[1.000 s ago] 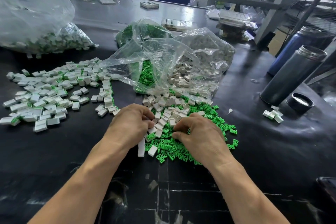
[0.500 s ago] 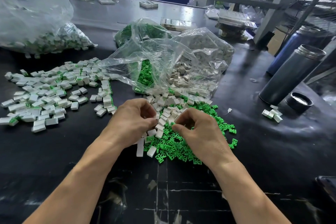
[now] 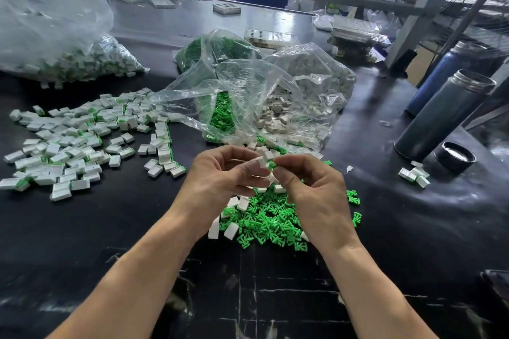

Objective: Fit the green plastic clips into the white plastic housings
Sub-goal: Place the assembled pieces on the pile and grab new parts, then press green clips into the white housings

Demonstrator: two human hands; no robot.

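Observation:
My left hand point(image 3: 220, 176) pinches a small white housing point(image 3: 259, 161) between thumb and fingers, raised above the table. My right hand point(image 3: 308, 190) faces it and holds a green clip point(image 3: 271, 165) at its fingertips, touching the housing's right end. Below the hands lies a heap of loose green clips point(image 3: 267, 223) mixed with a few white housings point(image 3: 230, 230). A clear bag point(image 3: 311, 91) behind the hands spills white housings, and green clips point(image 3: 221, 115) show through the plastic beside it.
Several fitted white-and-green pieces point(image 3: 77, 143) are spread on the black table at the left, with a full bag point(image 3: 68, 63) of them behind. Two metal flasks point(image 3: 443, 115) and a black lid point(image 3: 455, 155) stand at the right, near a small cluster of pieces point(image 3: 414, 175).
Both hands have risen from the heap and come together. The left now holds a white housing, the right a green clip, meeting fingertip to fingertip.

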